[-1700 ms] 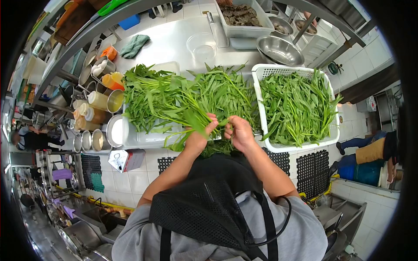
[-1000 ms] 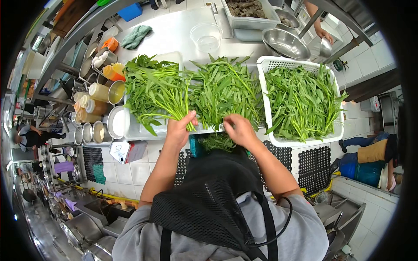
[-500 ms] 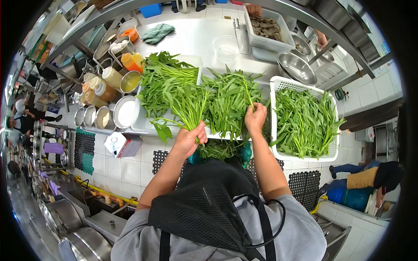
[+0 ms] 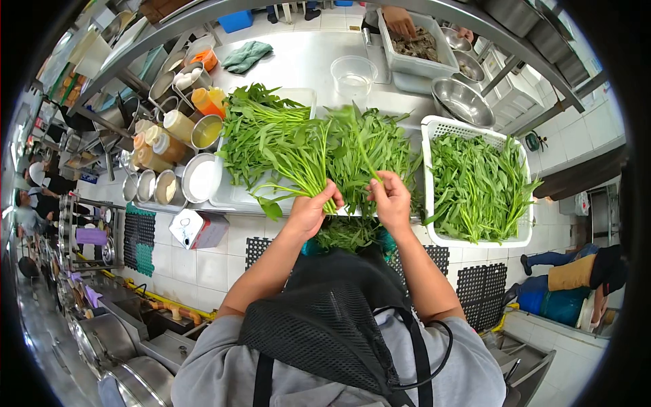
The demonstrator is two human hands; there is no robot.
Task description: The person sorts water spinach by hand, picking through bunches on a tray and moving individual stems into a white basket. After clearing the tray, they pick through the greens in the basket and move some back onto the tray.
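Observation:
My left hand (image 4: 314,211) is closed around the lower stems of a bunch of water spinach (image 4: 303,169), its leaves pointing away from me. Between the thumb and fingers of my right hand (image 4: 391,201) is a single water spinach stem (image 4: 367,157), its leafy top blurred. Loose water spinach (image 4: 393,146) lies on the counter just beyond both hands. More stems fill a pale tray (image 4: 224,195) at the left. To the right, a white perforated basket (image 4: 427,173) holds a heap of leafy greens (image 4: 478,190).
Sauce bottles (image 4: 178,125), a bowl of white powder (image 4: 201,178) and small metal pots line the left. A clear round container (image 4: 353,76) and green cloth (image 4: 248,57) sit farther back. Another person's hand (image 4: 399,22) reaches into a plastic bin (image 4: 420,62). Steel bowls (image 4: 462,103) stand nearby.
My right hand has moved left and slightly toward me with the stem, nearer my left hand. My left hand and its bunch have shifted a little right in view.

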